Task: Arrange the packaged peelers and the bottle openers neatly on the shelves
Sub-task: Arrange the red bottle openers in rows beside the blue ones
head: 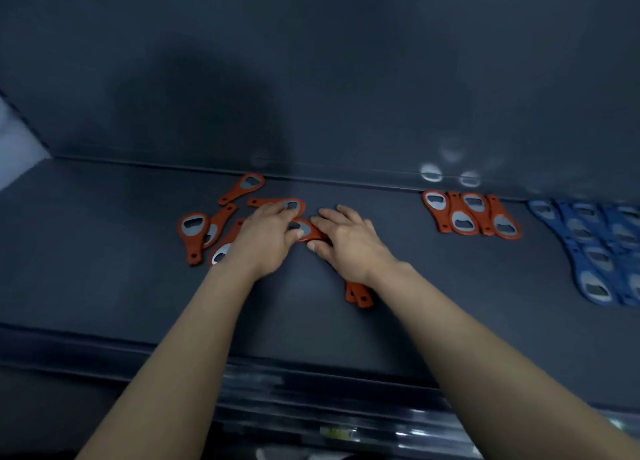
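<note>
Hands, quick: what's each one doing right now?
Left hand: open, fingers resting on a loose orange opener.
Right hand: gripping a stack of orange openers.

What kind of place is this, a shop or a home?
Probably a shop being stocked. Many identical orange bottle openers lie loose on a dark shelf with a back panel; four more sit in a tidy row to the right, next to matching blue bottle openers.
</note>
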